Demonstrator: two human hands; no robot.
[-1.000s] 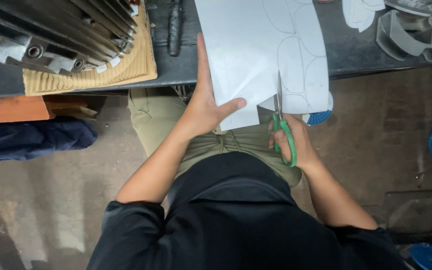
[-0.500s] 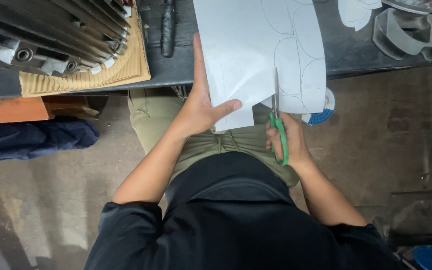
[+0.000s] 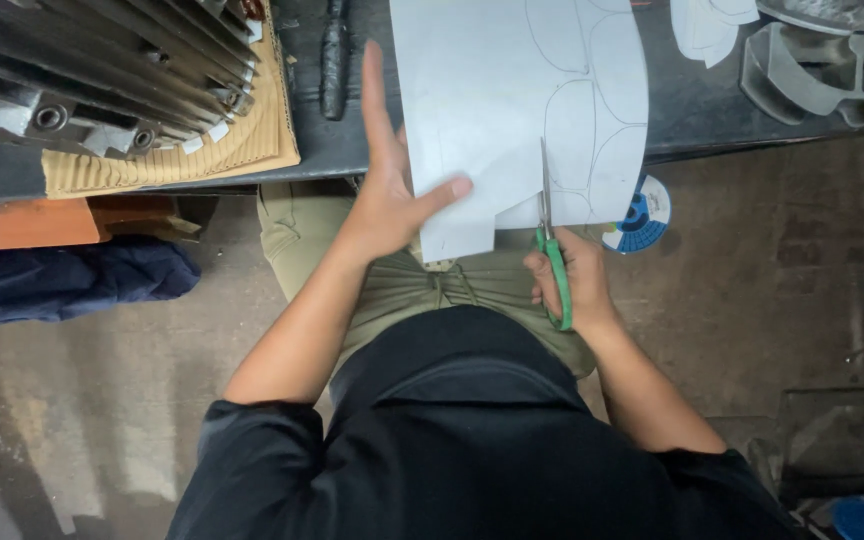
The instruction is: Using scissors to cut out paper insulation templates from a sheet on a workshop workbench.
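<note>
Head view: The person is sitting at a dark desk [image 3: 692, 110] and is working on a large pale grey sheet of paper marked with curved pencil outlines [image 3: 512, 100]. The sheet is lying partly on the desk, and its near edge is overhanging the person's lap. The left hand [image 3: 392, 190] is resting flat on the left part of the sheet, its grip spread wide, fingers pointing away and thumb lying across the paper. The right hand [image 3: 567, 280] is gripping the green-handled steel scissors [image 3: 549, 235], its grip pressed together around the handle loops. The scissor blades are pointing away from the person and are entering the sheet's near edge beside a drawn line. A ribbed grey metal housing [image 3: 102, 70] is sitting on a tan corrugated cardboard pad [image 3: 242, 150] at the desk's left. A dark slim tool [image 3: 333, 60] is lying beside the pad. A grey curved metal frame [image 3: 822, 65] is resting at the far right. A round blue-and-white disc [image 3: 642, 215] is lying on the floor below the desk edge.
</note>
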